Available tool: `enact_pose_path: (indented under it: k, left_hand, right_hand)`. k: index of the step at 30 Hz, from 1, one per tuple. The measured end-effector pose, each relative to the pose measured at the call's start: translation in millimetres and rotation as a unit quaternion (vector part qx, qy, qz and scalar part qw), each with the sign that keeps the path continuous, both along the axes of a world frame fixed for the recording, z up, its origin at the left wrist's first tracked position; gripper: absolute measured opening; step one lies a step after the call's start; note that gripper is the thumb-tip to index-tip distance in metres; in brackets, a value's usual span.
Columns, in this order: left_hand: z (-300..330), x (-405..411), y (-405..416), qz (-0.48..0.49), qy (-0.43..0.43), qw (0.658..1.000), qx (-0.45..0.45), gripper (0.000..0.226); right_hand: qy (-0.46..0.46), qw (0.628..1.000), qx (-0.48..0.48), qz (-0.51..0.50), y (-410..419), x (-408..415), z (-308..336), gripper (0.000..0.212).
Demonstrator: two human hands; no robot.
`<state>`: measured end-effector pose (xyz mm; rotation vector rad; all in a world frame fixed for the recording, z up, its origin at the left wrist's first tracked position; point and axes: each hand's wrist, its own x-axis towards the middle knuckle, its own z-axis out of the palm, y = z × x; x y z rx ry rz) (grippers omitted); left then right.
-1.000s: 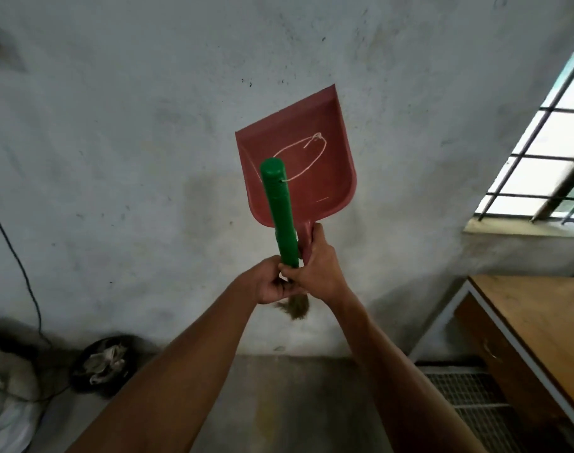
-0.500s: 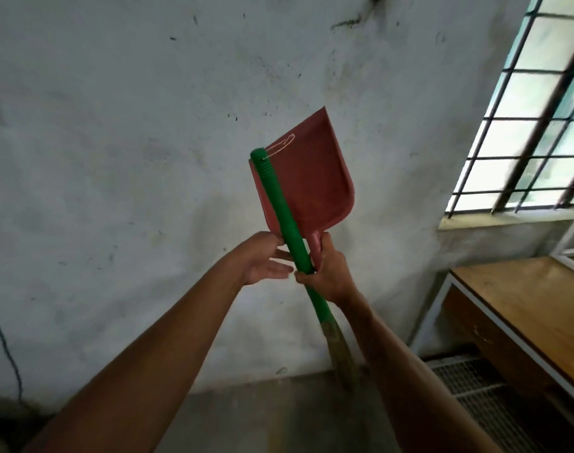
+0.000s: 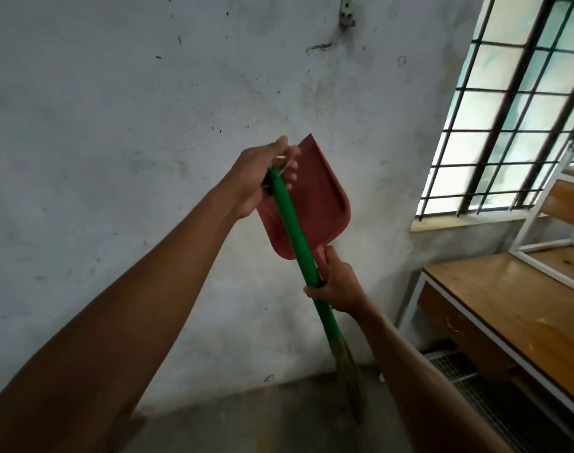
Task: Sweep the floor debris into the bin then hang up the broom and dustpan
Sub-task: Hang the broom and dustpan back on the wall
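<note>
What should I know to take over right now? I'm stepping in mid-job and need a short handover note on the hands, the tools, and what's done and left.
Left hand: at the top end of the green broom handle, fingers curled there on a thin pale loop.
Right hand: grips the broom handle together with the red dustpan by its handle.
Both tools are held up in front of the wall; the broom's bristles hang down by the floor.
A small fitting sits high on the wall above, perhaps the hook.
Done: cannot tell about sweeping; no bin is in view.
Left: hang up both tools.
</note>
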<state>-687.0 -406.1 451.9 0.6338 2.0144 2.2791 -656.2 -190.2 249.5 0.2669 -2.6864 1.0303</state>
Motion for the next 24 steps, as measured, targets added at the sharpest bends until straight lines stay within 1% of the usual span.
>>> enact_pose_path:
  k: [2,3,5,8,9,10,11,12,13,14,16,18,20,21,24]
  left_hand:
    - [7.7,2.1,9.3,0.015,0.038,0.999,-0.01,0.031]
    - [10.6,3.3,14.0,0.025,0.049,0.998,-0.013,0.029]
    - [15.2,3.8,23.3,0.04,0.063,0.997,-0.025,0.028]
    - [22.9,5.6,42.2,0.067,0.075,0.993,-0.069,0.028]
    - [24.1,7.2,50.4,0.068,0.076,0.992,-0.079,0.028]
    - [24.2,8.7,59.0,0.065,0.072,0.992,-0.083,0.029]
    - [23.3,10.8,68.1,0.057,0.064,0.993,-0.083,0.03]
    - [20.7,11.8,77.3,0.05,0.054,0.994,-0.084,0.03]
    - [16.8,11.8,86.7,0.05,0.049,0.993,-0.097,0.029]
    - [11.8,11.0,95.5,0.055,0.051,0.989,-0.126,0.028]
    - [-0.8,11.2,113.5,0.059,0.07,0.973,-0.213,0.028]
    - [-15.3,13.8,134.8,0.044,0.094,0.947,-0.305,0.031]
    - [-30.8,19.6,157.6,0.028,0.113,0.911,-0.397,0.034]
    - [-40.0,20.1,168.2,0.025,0.117,0.896,-0.428,0.035]
    - [-69.2,11.0,193.4,0.04,0.127,0.875,-0.466,0.047]
  right_hand:
    - [0.001,1.0,0.009,-0.005,7.5,1.3,5.4,0.069]
    - [-0.002,1.0,0.017,-0.007,11.7,0.5,8.5,0.069]
    - [-0.017,0.999,0.029,-0.004,22.9,-2.7,14.8,0.07]
    - [-0.056,0.997,0.06,-0.004,42.1,-8.6,26.5,0.069]
    - [-0.071,0.995,0.071,-0.001,49.1,-10.5,31.5,0.067]
    - [-0.087,0.994,0.061,0.016,55.9,-10.5,37.9,0.062]
    - [-0.112,0.992,0.016,0.048,62.6,-9.7,44.9,0.052]
    - [-0.149,0.983,-0.063,0.088,70.7,-10.0,51.3,0.042]
    - [-0.187,0.966,-0.135,0.114,80.0,-11.5,58.1,0.037]
    - [-0.223,0.947,-0.196,0.12,90.1,-14.8,63.2,0.035]
    - [-0.275,0.917,-0.276,0.09,110.3,-24.0,70.3,0.032]
    - [-0.309,0.885,-0.348,0.034,126.8,-32.8,77.2,0.033]
    - [-0.322,0.864,-0.387,0.005,141.3,-41.7,82.4,0.036]
    - [-0.32,0.862,-0.393,-0.003,146.1,-43.4,86.4,0.034]
    - [-0.304,0.849,-0.431,-0.031,154.7,-49.1,97.1,0.021]
